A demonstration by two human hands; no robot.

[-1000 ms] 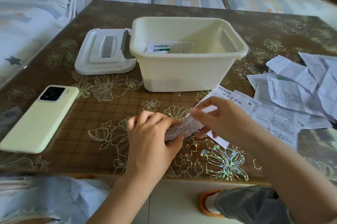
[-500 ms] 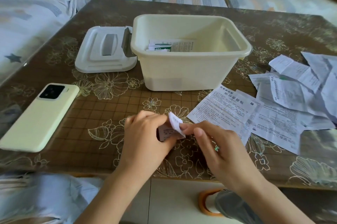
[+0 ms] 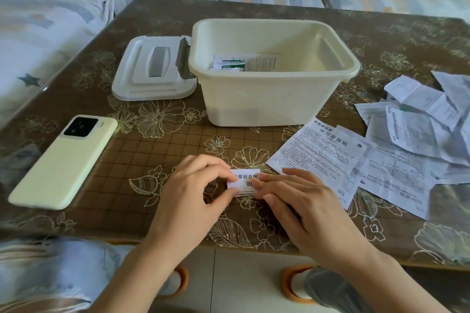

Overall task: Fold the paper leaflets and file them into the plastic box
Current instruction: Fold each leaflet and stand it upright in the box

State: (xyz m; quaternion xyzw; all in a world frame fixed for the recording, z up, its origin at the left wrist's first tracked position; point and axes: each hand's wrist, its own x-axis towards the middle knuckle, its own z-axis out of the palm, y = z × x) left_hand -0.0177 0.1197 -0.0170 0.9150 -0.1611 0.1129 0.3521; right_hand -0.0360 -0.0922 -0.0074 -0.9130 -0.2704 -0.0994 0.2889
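I have the folded leaflet (image 3: 243, 183) flat on the table (image 3: 142, 167), near the front edge, pinched by my left hand (image 3: 193, 193) while my right hand (image 3: 297, 200) lies open, fingers pressing it. I should press the crease firmly, then lift it into the plastic box (image 3: 272, 99).

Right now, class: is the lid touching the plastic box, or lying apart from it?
Cannot tell. In the head view the lid lies flat left of the plastic box, but the box's grey latch overlaps its edge, hiding any gap.
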